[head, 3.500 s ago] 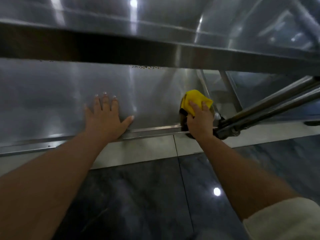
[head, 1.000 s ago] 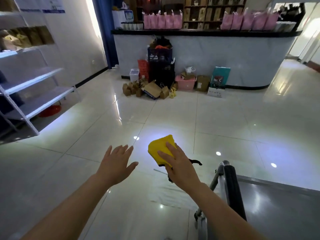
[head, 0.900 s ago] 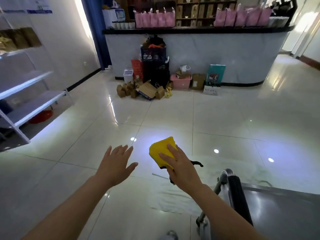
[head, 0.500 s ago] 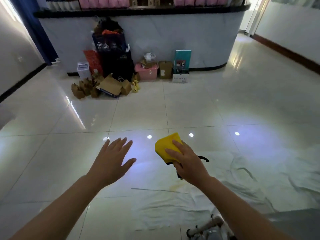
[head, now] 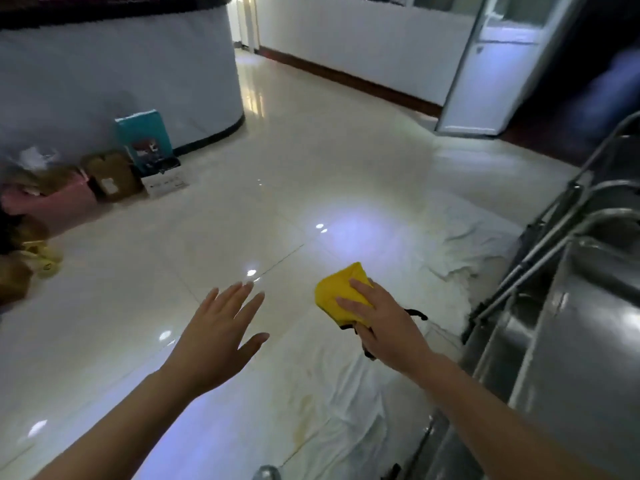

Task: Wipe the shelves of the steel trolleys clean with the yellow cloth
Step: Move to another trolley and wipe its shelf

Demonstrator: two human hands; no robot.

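While nothing is being wiped at this moment, both hands hang in the air above the tiled floor. At the far left, boxes huddle against the curved counter: a pink bin, a brown carton and a teal box with a picture on its face. Its print, and the label on the white box below it, are too blurred to read, and no brand can be made out anywhere.

Further right, the left hand is empty, fingers spread wide and palm down. Beside it, the right hand pinches the yellow cloth, folded into a wad under the fingers; a dark strap dangles below the palm. Under both lies a white sheet, rumpled and stained, spread over the floor.

At the right edge stand the steel trolleys, their shelves and rails well apart from the cloth.

Risks, as I judge them: the glossy floor and the loose sheet could slip or snag underfoot on the walk to the trolleys; the dangling strap could catch on a rail; a wadded cloth may smear rather than clean.
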